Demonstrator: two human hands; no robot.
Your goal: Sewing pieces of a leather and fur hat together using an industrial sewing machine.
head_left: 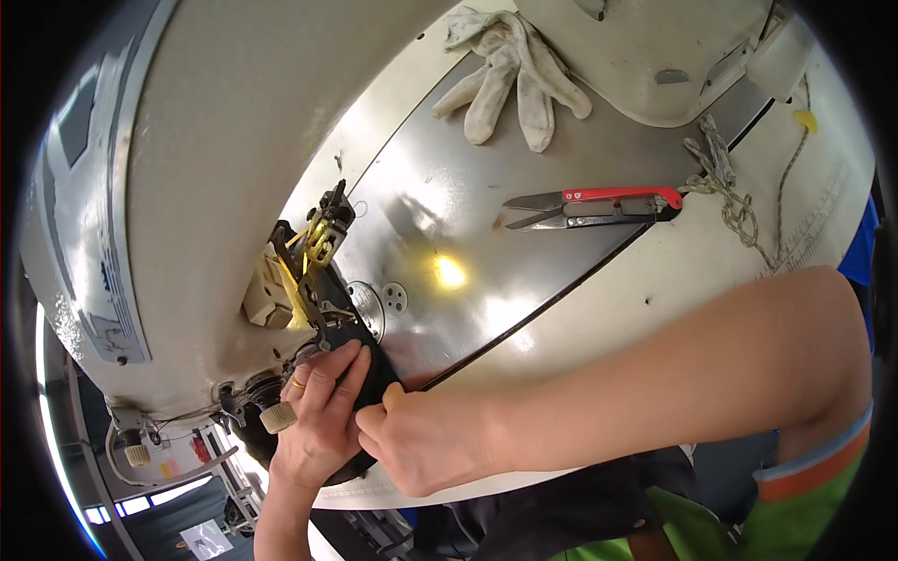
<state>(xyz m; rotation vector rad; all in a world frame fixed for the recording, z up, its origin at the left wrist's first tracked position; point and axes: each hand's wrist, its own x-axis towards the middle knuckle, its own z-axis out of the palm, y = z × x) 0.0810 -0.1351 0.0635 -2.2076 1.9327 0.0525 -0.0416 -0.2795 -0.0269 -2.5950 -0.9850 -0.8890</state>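
A strip of dark fabric (381,371) runs under the presser foot of a sewing machine (248,122). Just in front of the foot, my left hand (323,411), with a ring on one finger, has its bent fingers pressed together on the fabric. My right hand (421,444) is closed at the fabric's right edge, close against the left. Both hands hide part of the cloth. Around the needle area sits a metal mechanism (323,238) with yellow strips on it. A round metal plate (367,309) lies beside the fabric.
Thread snips (599,208) with a red handle lie on the shiny metal bed (449,327), tied to a knotted cord (739,220). A whitish work glove (505,79) rests farther back, beside the machine's base (673,47). Knobs (278,417) jut out near my left hand.
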